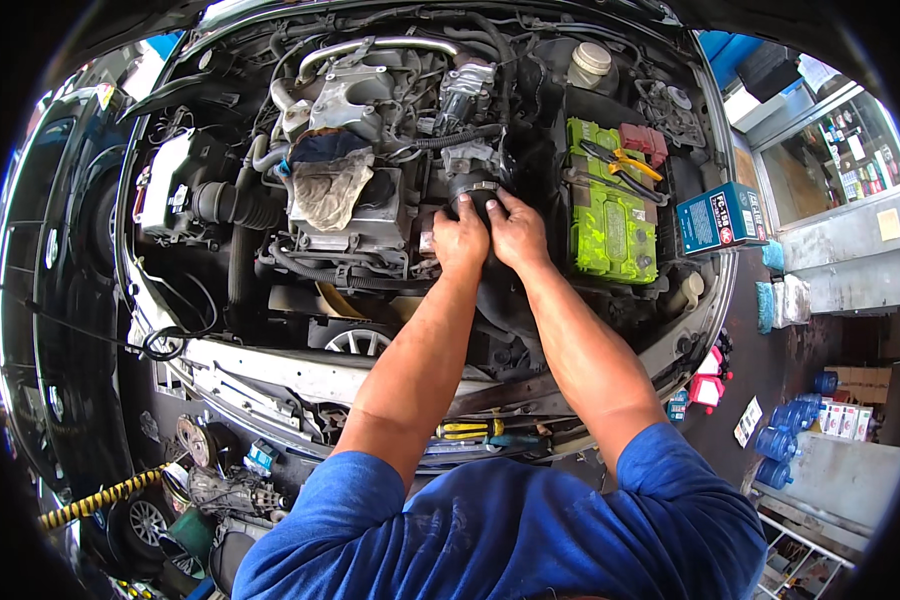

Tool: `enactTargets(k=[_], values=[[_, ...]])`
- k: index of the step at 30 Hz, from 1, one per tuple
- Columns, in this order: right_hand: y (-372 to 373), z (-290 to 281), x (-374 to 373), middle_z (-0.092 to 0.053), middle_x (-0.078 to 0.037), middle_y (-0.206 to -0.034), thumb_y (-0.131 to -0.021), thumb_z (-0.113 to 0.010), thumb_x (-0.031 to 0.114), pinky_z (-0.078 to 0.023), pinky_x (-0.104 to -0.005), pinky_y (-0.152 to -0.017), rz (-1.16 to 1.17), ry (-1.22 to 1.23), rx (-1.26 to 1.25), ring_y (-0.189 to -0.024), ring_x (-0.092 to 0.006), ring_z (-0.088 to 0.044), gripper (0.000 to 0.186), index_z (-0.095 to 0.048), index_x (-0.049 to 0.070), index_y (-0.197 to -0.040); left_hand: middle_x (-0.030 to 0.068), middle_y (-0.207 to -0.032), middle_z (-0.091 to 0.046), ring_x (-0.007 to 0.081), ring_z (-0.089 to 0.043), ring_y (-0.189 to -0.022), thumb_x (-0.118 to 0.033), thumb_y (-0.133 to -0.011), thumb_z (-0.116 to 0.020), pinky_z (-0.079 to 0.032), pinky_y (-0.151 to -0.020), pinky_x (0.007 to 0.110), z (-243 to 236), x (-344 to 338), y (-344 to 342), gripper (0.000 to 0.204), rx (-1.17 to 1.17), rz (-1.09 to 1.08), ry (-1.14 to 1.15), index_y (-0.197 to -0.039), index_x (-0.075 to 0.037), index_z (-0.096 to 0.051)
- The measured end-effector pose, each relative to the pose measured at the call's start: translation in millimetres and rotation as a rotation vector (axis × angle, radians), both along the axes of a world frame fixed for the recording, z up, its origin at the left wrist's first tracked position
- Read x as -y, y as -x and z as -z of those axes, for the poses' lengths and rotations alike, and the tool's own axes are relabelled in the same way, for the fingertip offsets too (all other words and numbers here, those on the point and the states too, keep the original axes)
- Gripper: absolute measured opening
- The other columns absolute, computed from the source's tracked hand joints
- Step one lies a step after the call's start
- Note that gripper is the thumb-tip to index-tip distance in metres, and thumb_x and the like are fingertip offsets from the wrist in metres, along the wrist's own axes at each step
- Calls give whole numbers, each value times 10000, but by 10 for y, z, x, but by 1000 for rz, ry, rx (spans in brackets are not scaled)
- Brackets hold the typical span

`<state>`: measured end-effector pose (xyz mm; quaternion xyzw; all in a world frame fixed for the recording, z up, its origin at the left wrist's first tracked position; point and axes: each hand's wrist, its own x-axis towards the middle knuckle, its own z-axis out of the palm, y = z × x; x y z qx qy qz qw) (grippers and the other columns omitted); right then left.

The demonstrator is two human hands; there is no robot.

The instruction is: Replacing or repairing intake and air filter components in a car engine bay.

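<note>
Both of my hands are in the middle of the engine bay, on a thick black rubber hose (481, 203) with a metal band clamp (484, 186) at its far end. From the left side my left hand (459, 239) wraps round it, thumb on top. My right hand (518, 233) grips the right side, its thumb also on top and the fingers hidden beneath. Just beyond the clamp sits a grey metal housing (470, 157). To the left, a dirty cloth (332, 190) lies over the engine (390, 232).
Pliers (625, 160) with yellow and black handles rest on the green battery (610, 225) at right. A blue box (718, 219) stands beyond it. Screwdrivers (470, 430) lie along the front edge, near my body. A black air hose (225, 204) runs at left.
</note>
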<state>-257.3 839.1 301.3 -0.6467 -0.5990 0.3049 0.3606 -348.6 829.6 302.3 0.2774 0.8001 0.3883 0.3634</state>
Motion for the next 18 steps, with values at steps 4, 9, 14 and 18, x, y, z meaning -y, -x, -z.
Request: enactTargets(k=[4,9,14,18], values=[[-90,49,-79,-641,-260,-1186,-943,-596,291,-468,-377,-995,-83,-50,-66,-1153,-359,-615,435,-609,2,-1268,329,-1305,-550,448,-535,-1224,-542,-937,-504,-438,-1000,455,30,-106,40,739,137,27,-17,-1281,111,-538],[-17,24,-5,-631,-257,-1210,-937,-579,368,-464,-397,-1006,8,91,49,-1166,-374,-598,492,-612,2,-1264,340,-1320,-532,434,-527,-1240,-504,-926,-527,-418,-1038,431,8,-108,88,750,250,-62,49,-1333,124,-480],[-21,70,53,-628,-271,-1211,-947,-587,358,-458,-383,-1008,52,105,-131,-1173,-367,-602,508,-595,-46,-1255,282,-1257,-599,391,-599,-1133,-492,-874,-631,-462,-980,438,-7,-86,39,676,277,-194,46,-1261,61,-586],[-91,179,3,-650,-264,-1188,-972,-589,301,-464,-352,-983,30,68,-232,-1137,-319,-633,464,-586,-63,-1259,259,-1186,-640,364,-622,-1060,-416,-883,-626,-477,-941,420,-68,-89,-33,587,371,-154,-47,-1220,65,-610]])
